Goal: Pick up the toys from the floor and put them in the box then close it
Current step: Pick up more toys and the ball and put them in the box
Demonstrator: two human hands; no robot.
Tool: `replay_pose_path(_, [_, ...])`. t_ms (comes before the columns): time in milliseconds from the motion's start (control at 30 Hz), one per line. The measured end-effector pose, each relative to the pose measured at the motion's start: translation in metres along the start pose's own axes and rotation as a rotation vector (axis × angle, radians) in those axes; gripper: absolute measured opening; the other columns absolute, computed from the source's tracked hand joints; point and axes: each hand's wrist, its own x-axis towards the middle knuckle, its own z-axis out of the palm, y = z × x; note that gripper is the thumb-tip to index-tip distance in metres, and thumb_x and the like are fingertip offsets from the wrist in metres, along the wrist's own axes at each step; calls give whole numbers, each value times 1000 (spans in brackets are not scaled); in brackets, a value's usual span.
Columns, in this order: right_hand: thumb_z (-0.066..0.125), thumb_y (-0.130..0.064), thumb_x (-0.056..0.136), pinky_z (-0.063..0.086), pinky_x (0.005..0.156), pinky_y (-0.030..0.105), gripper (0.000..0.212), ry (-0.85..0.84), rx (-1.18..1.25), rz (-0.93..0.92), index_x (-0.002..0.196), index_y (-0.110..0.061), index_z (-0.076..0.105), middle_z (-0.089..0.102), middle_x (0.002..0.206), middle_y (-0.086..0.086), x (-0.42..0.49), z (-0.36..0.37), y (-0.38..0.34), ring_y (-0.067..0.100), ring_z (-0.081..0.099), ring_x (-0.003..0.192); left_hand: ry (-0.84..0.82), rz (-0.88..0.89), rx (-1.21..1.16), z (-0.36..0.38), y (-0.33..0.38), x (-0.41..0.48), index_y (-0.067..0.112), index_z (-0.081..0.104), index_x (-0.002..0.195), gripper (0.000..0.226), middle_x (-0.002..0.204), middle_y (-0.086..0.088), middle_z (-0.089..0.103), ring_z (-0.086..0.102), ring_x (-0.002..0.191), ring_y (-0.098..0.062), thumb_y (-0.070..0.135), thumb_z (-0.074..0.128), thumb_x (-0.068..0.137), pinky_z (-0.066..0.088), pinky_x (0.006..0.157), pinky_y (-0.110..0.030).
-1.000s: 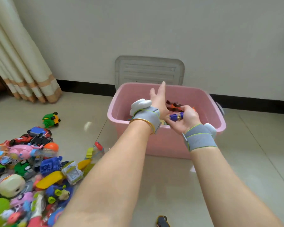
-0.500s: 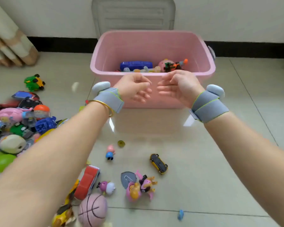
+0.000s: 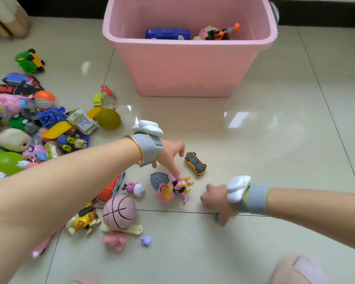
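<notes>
The open pink box [image 3: 193,43] stands on the floor at the top, with a blue toy [image 3: 167,33] and a pink and orange toy [image 3: 219,32] inside. My left hand [image 3: 168,155] is open, fingers spread downward, one fingertip touching a pink and yellow figure toy [image 3: 172,190]. A yellow toy car [image 3: 195,163] lies just right of that hand. My right hand [image 3: 214,200] reaches down with its fingers on a small blue toy [image 3: 216,218], mostly hidden under them. The box lid is out of view.
A big pile of mixed toys [image 3: 39,124] covers the floor at the left. A pink basketball [image 3: 119,212], a small pink figure [image 3: 114,240] and a little round-headed figure [image 3: 133,188] lie near my left arm. A curtain hem [image 3: 6,17] hangs top left. Pink slippers [image 3: 295,269] show at the bottom.
Both hands left the box empty and dropped to the floor. My view tilted down, and the hands now reach the figure toy and the small blue toy.
</notes>
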Motion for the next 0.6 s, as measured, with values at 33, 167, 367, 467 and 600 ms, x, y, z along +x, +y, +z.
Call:
replay_pose_path(33, [67, -31, 81, 35, 59, 29, 50, 30, 2, 7, 123, -18, 44, 39, 125, 8, 0, 6, -2, 32, 57, 88, 5, 4, 30, 4, 3, 2, 23, 36, 124, 80, 130, -3, 43, 64, 100, -28, 50, 82, 64, 59, 81, -43])
replay_pose_path(167, [55, -18, 89, 25, 52, 26, 20, 101, 56, 8, 103, -18, 40, 46, 122, 4, 5, 20, -1, 27, 50, 82, 45, 6, 180, 14, 16, 6, 18, 36, 122, 81, 119, -2, 49, 56, 72, -18, 52, 81, 63, 54, 70, -35])
replay_pose_path(367, [55, -12, 81, 38, 64, 32, 22, 548, 495, -90, 74, -23, 38, 44, 90, 0, 12, 13, 21, 25, 46, 75, -25, -8, 284, 25, 18, 15, 14, 38, 121, 81, 113, -7, 60, 59, 77, -23, 49, 82, 63, 51, 63, -30])
replay_pose_path(467, [54, 2, 74, 40, 62, 32, 40, 772, 843, -15, 63, -28, 31, 49, 78, 5, 10, -5, 31, 29, 53, 71, -118, -8, 221, 26, 20, 14, 9, 45, 128, 72, 122, -11, 59, 66, 98, -30, 39, 78, 72, 59, 73, -38])
replay_pose_path(600, [41, 7, 76, 48, 62, 40, 28, 871, 1064, 156, 66, -19, 38, 53, 74, 11, 22, -37, 38, 37, 58, 73, -131, -1, 107, 22, 19, 11, 16, 46, 129, 61, 122, -10, 52, 59, 91, -24, 28, 75, 77, 60, 79, -40])
